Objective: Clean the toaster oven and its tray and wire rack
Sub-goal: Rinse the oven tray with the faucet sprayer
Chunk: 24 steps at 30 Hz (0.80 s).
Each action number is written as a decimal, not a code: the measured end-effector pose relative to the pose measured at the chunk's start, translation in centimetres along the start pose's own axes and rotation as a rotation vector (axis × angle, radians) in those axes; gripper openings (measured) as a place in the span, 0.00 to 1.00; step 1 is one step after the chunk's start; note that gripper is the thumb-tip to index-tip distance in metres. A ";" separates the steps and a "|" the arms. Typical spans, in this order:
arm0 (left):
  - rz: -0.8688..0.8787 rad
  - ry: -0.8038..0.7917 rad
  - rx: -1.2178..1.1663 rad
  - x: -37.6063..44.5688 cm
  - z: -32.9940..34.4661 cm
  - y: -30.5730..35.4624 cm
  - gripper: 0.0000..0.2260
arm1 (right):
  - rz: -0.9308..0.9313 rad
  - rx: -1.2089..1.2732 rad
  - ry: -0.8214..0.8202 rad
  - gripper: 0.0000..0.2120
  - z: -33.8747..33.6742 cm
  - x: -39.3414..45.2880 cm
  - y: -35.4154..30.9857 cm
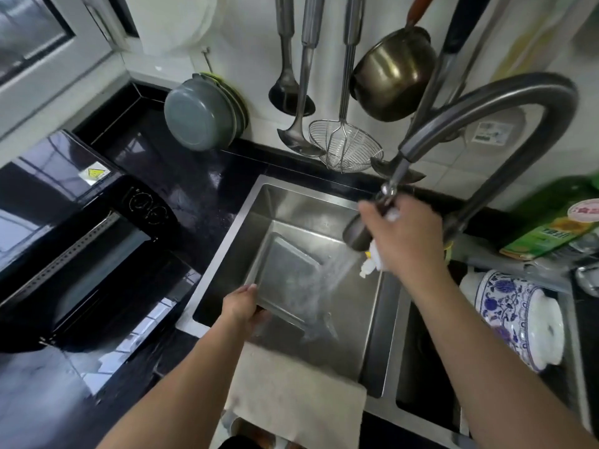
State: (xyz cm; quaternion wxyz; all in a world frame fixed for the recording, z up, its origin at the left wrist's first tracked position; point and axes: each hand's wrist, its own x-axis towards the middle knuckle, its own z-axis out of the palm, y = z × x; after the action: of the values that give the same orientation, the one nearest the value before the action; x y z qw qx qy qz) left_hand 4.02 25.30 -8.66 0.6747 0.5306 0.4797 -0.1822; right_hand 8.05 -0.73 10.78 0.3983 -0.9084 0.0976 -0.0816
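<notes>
Head view: lying along the black bench [201, 176] at left, toaster oven [74, 228] with door hanging open; sitting tilted in the steel sink [363, 319], tray [285, 280] under spraying water; gripping the tray's near corner, left hand [241, 307], grip curled; clasping the faucet sprayer [363, 233], right hand [403, 234], grip wrapped.

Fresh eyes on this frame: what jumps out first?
The right hand grips the faucet head over the sink, spraying water onto the metal tray, which the left hand holds by its near-left corner. At left, the black toaster oven sits on the counter with its door open. Ladles and a wire skimmer hang on the wall behind the sink.
</notes>
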 end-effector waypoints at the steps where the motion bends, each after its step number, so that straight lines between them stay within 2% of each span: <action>1: 0.008 0.002 -0.001 0.2 0.0 -0.1 0.10 | 0.020 -0.067 -0.052 0.15 0.7 -0.9 0.7; 4: 0.032 0.008 0.000 0.4 0.2 -0.6 0.12 | 0.137 -0.204 -0.229 0.17 3.4 -2.1 1.7; 7: 0.017 0.009 -0.003 0.5 0.5 -1.0 0.11 | 0.166 -0.153 -0.329 0.19 5.7 -1.8 1.0; 9: 0.002 -0.028 -0.023 0.8 0.9 -1.3 0.07 | 0.149 -0.094 -0.326 0.20 6.8 -1.2 0.6; 15: -0.014 -0.072 -0.047 0.5 2.5 -1.9 0.11 | 0.158 -0.174 -0.212 0.18 8.0 2.0 1.5; 20: -0.034 -0.101 -0.026 0.2 1.5 -2.2 0.11 | 0.118 -0.237 -0.122 0.17 6.3 3.8 3.2; 24: 0.003 -0.085 0.018 0.2 1.3 -1.4 0.11 | 0.136 -0.356 -0.180 0.20 5.5 1.4 4.1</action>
State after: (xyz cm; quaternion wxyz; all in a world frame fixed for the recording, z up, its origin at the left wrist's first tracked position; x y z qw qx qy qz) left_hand 3.62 23.65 -9.62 0.6899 0.5291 0.4482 -0.2079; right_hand 10.16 0.11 4.15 0.2431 -0.9594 0.1358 0.0454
